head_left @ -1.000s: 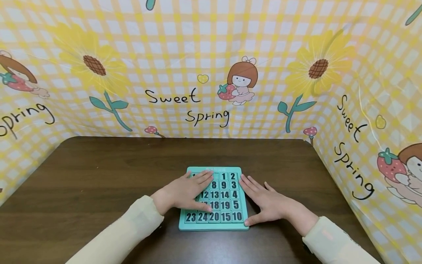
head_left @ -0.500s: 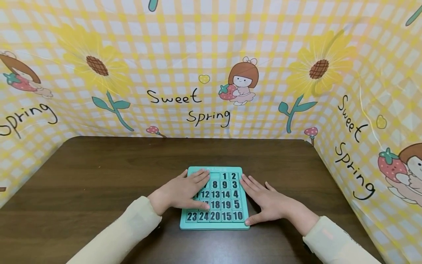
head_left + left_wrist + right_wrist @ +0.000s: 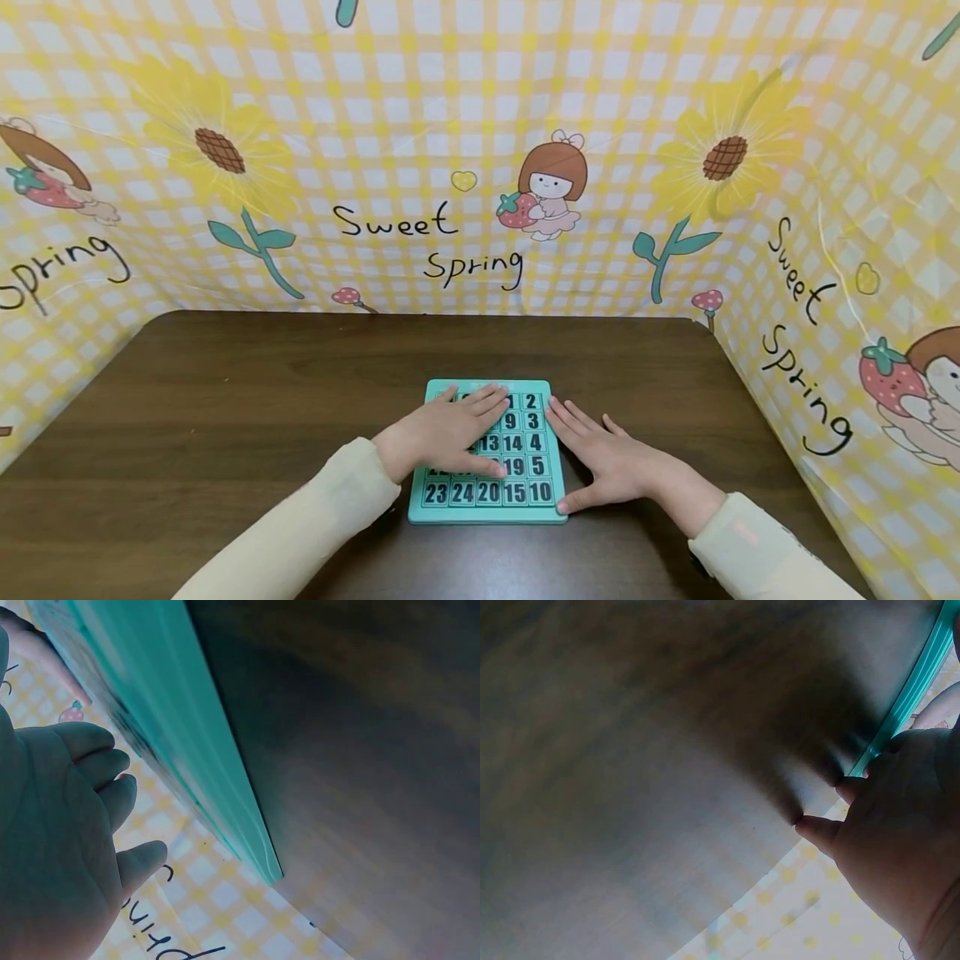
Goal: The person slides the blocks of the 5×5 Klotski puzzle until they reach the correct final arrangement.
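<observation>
A turquoise number slide puzzle [image 3: 487,516] lies flat on the dark wooden table, its rows of tiles bearing black numerals. Across its left and middle tiles stretches my left hand [image 3: 442,435], palm down with straight fingers, hiding several numbers and part of the top row. Readable at the bottom are 23, 24, 20, 15 and 10. My right hand [image 3: 611,458] rests at the puzzle's right edge, fingertips and thumb against the frame. In the left wrist view the left palm [image 3: 56,825] shows beside the puzzle's side [image 3: 191,712]. The right wrist view shows the right hand [image 3: 900,817] along the turquoise edge [image 3: 904,705].
The brown wooden table [image 3: 285,375] extends around the puzzle on all sides. Behind it and at both sides hangs a yellow checked cloth [image 3: 390,125] printed with sunflowers and "Sweet Spring". Pale sleeves [image 3: 300,517] cover both forearms.
After a slight shift left, my left hand has slid right across the puzzle, now covering the 8 and 18 and uncovering tiles at the left. The right hand stays in place.
</observation>
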The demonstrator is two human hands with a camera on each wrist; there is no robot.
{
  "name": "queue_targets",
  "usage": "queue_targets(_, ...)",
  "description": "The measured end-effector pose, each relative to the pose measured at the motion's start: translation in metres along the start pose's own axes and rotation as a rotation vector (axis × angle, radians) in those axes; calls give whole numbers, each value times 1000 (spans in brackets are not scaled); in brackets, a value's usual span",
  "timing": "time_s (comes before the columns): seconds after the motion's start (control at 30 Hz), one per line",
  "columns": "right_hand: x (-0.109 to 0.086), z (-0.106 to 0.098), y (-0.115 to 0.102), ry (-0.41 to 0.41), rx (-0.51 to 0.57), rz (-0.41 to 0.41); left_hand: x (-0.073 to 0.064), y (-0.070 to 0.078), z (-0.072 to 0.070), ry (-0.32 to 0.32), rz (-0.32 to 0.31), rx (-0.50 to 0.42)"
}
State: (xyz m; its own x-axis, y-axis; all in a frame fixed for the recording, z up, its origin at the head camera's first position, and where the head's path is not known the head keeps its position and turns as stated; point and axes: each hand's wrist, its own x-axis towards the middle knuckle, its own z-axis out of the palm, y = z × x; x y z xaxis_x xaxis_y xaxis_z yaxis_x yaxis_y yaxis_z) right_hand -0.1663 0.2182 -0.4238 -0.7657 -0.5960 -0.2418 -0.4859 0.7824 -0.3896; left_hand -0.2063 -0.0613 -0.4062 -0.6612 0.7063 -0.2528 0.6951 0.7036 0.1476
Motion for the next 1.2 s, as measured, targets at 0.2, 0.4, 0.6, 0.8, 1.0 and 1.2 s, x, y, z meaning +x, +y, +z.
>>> queue_targets(0.2, 0, 1, 0, -1, -3, 0, 6, -1, 4, -24, -8, 26)
queue_targets(0.4, 0, 1, -2, -1, 13, -11, 2, -5, 4, -28, -17, 16)
queue_targets(0.6, 0, 0, -2, 3, 6, -12, -4, -9, 5, -34, -45, -13)
queue_targets(0.8, -1, 0, -1, 10, 1, -4, -7, -9, -1, -30, -80, -28)
queue_targets(1.0, -1, 0, -2, 7, 3, -9, -9, -6, -6, -5, -60, -12)
queue_targets(1.2, -1, 0, -2, 4, 2, -8, -3, 1, -8, 31, 13, 0)
